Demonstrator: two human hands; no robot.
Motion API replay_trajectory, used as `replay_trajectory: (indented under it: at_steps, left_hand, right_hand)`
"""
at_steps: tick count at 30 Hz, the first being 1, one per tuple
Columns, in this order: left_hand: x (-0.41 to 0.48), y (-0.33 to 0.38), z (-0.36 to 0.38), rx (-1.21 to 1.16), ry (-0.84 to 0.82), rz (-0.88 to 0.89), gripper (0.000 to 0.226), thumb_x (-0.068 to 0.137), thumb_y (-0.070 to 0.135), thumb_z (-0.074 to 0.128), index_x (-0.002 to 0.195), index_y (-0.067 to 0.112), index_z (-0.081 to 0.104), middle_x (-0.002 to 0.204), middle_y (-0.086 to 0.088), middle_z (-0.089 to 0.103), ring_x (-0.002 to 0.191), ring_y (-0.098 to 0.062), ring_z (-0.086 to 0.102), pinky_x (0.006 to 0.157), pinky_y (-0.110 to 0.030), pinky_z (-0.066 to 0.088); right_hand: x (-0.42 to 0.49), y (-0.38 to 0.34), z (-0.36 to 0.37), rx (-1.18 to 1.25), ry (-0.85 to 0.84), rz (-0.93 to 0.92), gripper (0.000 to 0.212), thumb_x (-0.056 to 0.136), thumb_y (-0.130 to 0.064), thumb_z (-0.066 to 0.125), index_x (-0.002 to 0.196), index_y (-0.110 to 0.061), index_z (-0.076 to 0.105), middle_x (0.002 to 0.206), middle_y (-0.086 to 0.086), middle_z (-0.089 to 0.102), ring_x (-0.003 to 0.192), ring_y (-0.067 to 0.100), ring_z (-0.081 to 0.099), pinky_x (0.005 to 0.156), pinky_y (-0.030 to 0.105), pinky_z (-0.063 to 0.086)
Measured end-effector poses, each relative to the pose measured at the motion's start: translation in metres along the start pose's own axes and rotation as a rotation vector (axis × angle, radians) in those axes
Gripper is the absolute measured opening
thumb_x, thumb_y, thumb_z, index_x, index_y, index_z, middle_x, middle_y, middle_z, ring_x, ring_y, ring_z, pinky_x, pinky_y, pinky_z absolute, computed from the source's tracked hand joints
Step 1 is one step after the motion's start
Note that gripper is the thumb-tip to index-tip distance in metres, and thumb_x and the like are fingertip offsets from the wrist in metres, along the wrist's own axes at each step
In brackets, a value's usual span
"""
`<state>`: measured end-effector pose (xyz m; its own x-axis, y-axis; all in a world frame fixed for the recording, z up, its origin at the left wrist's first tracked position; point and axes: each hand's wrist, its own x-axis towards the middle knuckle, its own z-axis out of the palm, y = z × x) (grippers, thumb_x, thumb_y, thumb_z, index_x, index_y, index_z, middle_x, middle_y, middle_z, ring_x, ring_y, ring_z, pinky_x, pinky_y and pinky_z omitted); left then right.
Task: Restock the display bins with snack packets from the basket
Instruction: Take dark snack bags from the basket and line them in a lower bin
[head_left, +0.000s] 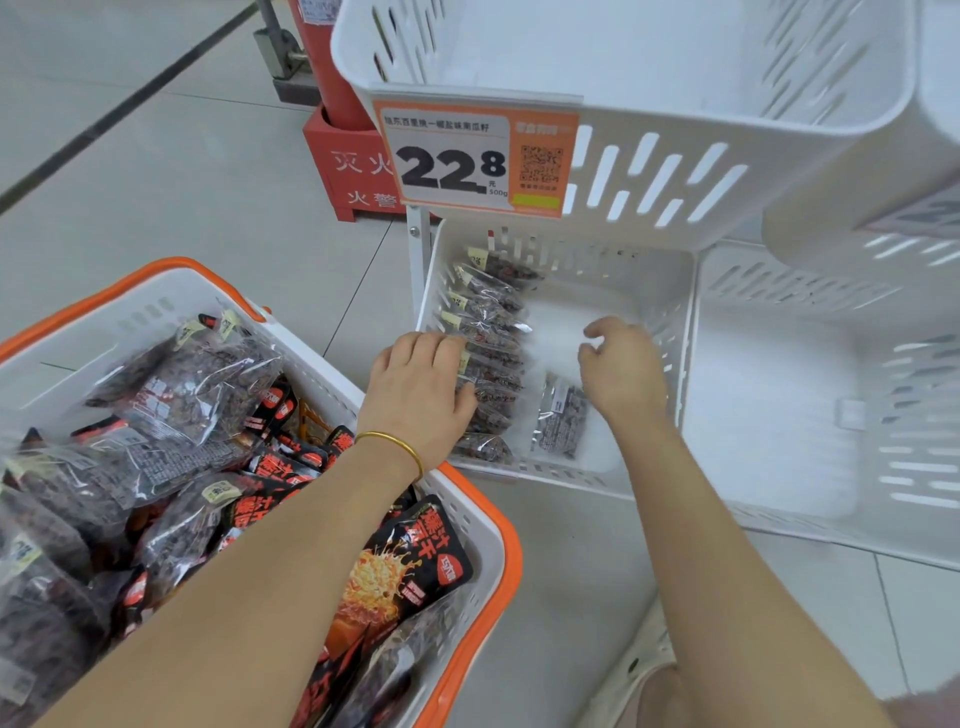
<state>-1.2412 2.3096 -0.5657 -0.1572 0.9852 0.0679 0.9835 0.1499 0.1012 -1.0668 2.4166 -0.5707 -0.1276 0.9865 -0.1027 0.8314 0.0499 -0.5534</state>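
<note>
Left hand (415, 384) against packet row (491, 332), lone packet (561, 418) beside right hand (621, 371)

Your left hand (415, 387) hides its fingertips in the row of packets (491, 332); the basket (514, 551) runs off the left and bottom edges; your right hand (621, 371) is blurred.

A shop: price tag (475, 158) on white display bins (675, 171).
</note>
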Motion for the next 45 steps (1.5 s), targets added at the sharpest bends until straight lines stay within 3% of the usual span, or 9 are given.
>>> replay_trajectory:
  at_steps: [7, 11, 16, 21, 24, 29, 35, 41, 45]
  left_hand:
    - [-0.002, 0.001, 0.000, -0.007, 0.013, -0.004, 0.044, 0.092, 0.032, 0.041, 0.133, 0.015, 0.043, 0.130, -0.005, 0.048, 0.124, -0.025, 0.038, 0.104, -0.039, 0.030]
    - [-0.001, 0.000, 0.001, -0.002, 0.007, -0.003, 0.045, 0.091, 0.032, 0.041, 0.133, 0.015, 0.042, 0.131, -0.006, 0.048, 0.123, -0.026, 0.038, 0.102, -0.039, 0.030]
    - [-0.001, 0.001, 0.000, 0.006, 0.001, -0.006, 0.046, 0.091, 0.032, 0.041, 0.134, 0.016, 0.041, 0.132, -0.005, 0.047, 0.124, -0.024, 0.037, 0.103, -0.039, 0.029]
    - [-0.001, 0.002, 0.000, 0.008, -0.001, -0.005, 0.046, 0.092, 0.032, 0.040, 0.135, 0.017, 0.040, 0.132, -0.004, 0.047, 0.124, -0.024, 0.037, 0.103, -0.038, 0.030]
    - [-0.001, 0.001, 0.000, 0.009, -0.005, -0.002, 0.046, 0.092, 0.033, 0.040, 0.135, 0.017, 0.039, 0.132, -0.004, 0.047, 0.124, -0.024, 0.037, 0.103, -0.039, 0.029]
    - [0.000, 0.001, 0.000, 0.007, -0.008, 0.000, 0.046, 0.092, 0.032, 0.040, 0.135, 0.016, 0.040, 0.132, -0.005, 0.047, 0.124, -0.024, 0.037, 0.104, -0.039, 0.029]
    - [-0.001, 0.002, 0.000, 0.002, -0.004, 0.001, 0.044, 0.092, 0.031, 0.041, 0.134, 0.015, 0.041, 0.131, -0.005, 0.048, 0.123, -0.024, 0.038, 0.103, -0.039, 0.030]
    - [-0.001, 0.002, -0.001, -0.006, 0.016, 0.002, 0.042, 0.092, 0.030, 0.041, 0.132, 0.016, 0.043, 0.129, -0.005, 0.048, 0.122, -0.024, 0.039, 0.103, -0.039, 0.029]
    - [-0.007, 0.009, -0.017, -0.042, 0.078, 0.005, 0.049, 0.087, 0.034, 0.024, 0.122, 0.014, 0.053, 0.121, -0.006, 0.055, 0.115, -0.026, 0.046, 0.099, -0.040, 0.033]
  right_hand:
    - [-0.021, 0.005, 0.016, -0.166, -0.430, -0.020, 0.055, 0.098, -0.046, 0.036, 0.148, -0.035, 0.015, 0.134, 0.017, 0.037, 0.082, 0.030, 0.054, 0.090, 0.045, 0.049]
    - [-0.024, 0.014, 0.019, -0.066, -0.355, -0.004, 0.049, 0.093, -0.050, 0.046, 0.134, -0.026, 0.033, 0.130, 0.016, 0.035, 0.100, 0.039, 0.055, 0.093, 0.044, 0.045]
    - [-0.037, 0.017, 0.023, 0.025, -0.246, 0.016, 0.056, 0.084, -0.046, 0.064, 0.123, -0.019, 0.035, 0.120, 0.009, 0.029, 0.089, 0.036, 0.056, 0.083, 0.041, 0.048]
    - [-0.038, 0.016, 0.020, 0.174, -0.201, 0.015, 0.044, 0.083, -0.009, 0.063, 0.116, -0.007, 0.034, 0.118, 0.011, 0.033, 0.075, 0.023, 0.044, 0.084, 0.040, 0.044]
    - [-0.030, 0.016, 0.007, 0.171, -0.259, -0.109, 0.045, 0.083, 0.007, 0.051, 0.121, -0.012, 0.038, 0.127, 0.011, 0.041, 0.093, 0.027, 0.050, 0.086, 0.038, 0.043]
    - [-0.027, 0.020, -0.002, -0.136, -0.474, -0.224, 0.065, 0.087, 0.004, 0.045, 0.144, -0.021, 0.025, 0.128, 0.012, 0.052, 0.110, 0.033, 0.053, 0.088, 0.038, 0.044]
    - [-0.040, 0.028, 0.010, -0.159, -0.494, -0.171, 0.030, 0.085, 0.003, 0.053, 0.106, -0.012, 0.069, 0.109, 0.010, 0.067, 0.099, 0.027, 0.061, 0.085, 0.036, 0.050]
    - [-0.046, 0.019, 0.001, -0.185, -0.729, -0.179, 0.044, 0.093, -0.001, 0.040, 0.134, -0.011, 0.051, 0.142, 0.005, 0.047, 0.130, 0.021, 0.041, 0.101, 0.023, 0.031]
    - [-0.053, 0.016, -0.009, -0.091, -0.571, -0.110, 0.044, 0.092, 0.000, 0.040, 0.132, -0.011, 0.053, 0.141, 0.005, 0.049, 0.131, 0.020, 0.042, 0.108, 0.027, 0.032]
